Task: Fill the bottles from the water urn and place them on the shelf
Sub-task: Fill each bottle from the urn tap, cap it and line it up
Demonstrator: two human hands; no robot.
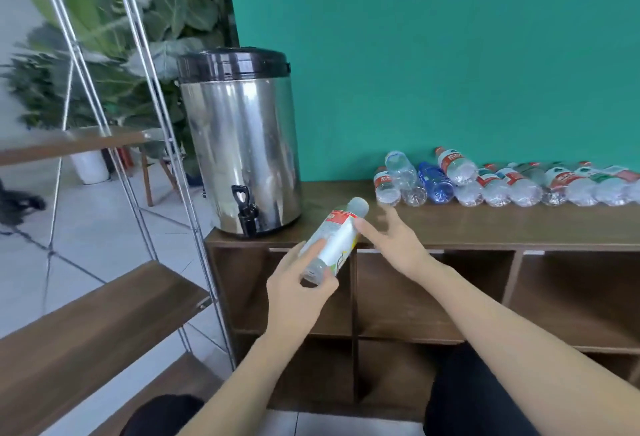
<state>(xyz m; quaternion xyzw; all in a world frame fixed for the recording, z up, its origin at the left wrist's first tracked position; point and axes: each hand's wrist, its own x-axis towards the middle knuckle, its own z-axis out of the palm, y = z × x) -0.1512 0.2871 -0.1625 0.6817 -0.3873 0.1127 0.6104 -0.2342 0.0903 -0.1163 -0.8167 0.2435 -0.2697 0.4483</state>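
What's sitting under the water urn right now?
The water urn stands on the left end of the wooden cabinet top, its black tap overhanging the front edge. The surface beneath its base is hidden.

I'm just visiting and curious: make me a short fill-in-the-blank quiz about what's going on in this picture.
1. The left hand grips a plastic ____ by its lower end.
2. The steel water urn has a black ____ on top.
3. The pile of empty bottles lies against the ____ wall.
4. The right hand has its fingers ____, holding nothing.

Missing words: bottle; lid; green; open
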